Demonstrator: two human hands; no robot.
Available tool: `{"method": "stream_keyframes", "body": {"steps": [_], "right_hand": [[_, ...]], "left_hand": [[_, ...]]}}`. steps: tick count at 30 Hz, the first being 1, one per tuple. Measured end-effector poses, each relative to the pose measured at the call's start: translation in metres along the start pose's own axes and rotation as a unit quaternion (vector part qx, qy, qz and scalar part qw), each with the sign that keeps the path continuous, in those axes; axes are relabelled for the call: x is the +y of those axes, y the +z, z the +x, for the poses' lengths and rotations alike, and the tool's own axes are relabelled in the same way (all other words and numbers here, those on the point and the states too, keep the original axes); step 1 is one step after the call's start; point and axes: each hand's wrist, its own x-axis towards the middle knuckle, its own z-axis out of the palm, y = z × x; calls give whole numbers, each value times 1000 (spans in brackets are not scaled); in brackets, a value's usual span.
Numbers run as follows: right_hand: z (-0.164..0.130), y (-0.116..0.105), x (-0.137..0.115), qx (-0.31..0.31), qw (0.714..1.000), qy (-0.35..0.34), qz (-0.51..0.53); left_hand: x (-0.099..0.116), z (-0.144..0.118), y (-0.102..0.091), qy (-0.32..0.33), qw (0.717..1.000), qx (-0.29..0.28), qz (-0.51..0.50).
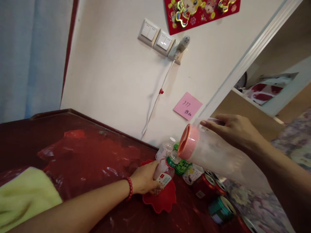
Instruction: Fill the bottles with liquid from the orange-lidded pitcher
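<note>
My left hand (pixel 144 179), with a red bead bracelet at the wrist, is wrapped round a small clear plastic bottle (pixel 159 168) with a white and red label and a green ring at its neck. The bottle is over a red scalloped bowl (pixel 159 200); I cannot tell if its base touches the bowl. My right hand (pixel 238 129) grips the handle of a frosted pitcher (pixel 218 155) with a pink lid (pixel 188 141). The pitcher is tipped nearly level, its lid end close to the bottle's mouth. No stream of liquid is visible.
Beside the bowl stand another clear bottle (pixel 167 147), a green bottle (pixel 182 166), a red can (pixel 204 185) and a green can (pixel 221 208). A yellow cloth (pixel 26 200) and red plastic sheeting (pixel 89 155) lie on the dark red table. A white cable (pixel 155 103) hangs down the wall.
</note>
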Motion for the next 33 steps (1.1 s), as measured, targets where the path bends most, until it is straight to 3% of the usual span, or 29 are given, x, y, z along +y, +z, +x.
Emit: {"method": "stream_keyframes", "body": {"steps": [5,9,13,21,26,29,33], "right_hand": [[8,-2,-7,-11,1000,0,0],[0,1,4,1,999,20,45],[-30,14,26,31,985,65,154],[-106,54,58,181,926,127,305],[-152,99,80,217,863,220,400],[-178,135,92,245,780,301,491],[-201,168,96,304,669,325,595]], "left_hand": [[-4,3,3,16,1000,6,-13],[-10,7,7,35,999,16,-21],[-13,11,9,49,998,17,-28],[-9,13,5,54,998,2,-41],[-2,12,2,62,997,-5,-43],[-2,14,3,62,997,-4,-45],[-3,17,6,69,995,-8,-66]]}}
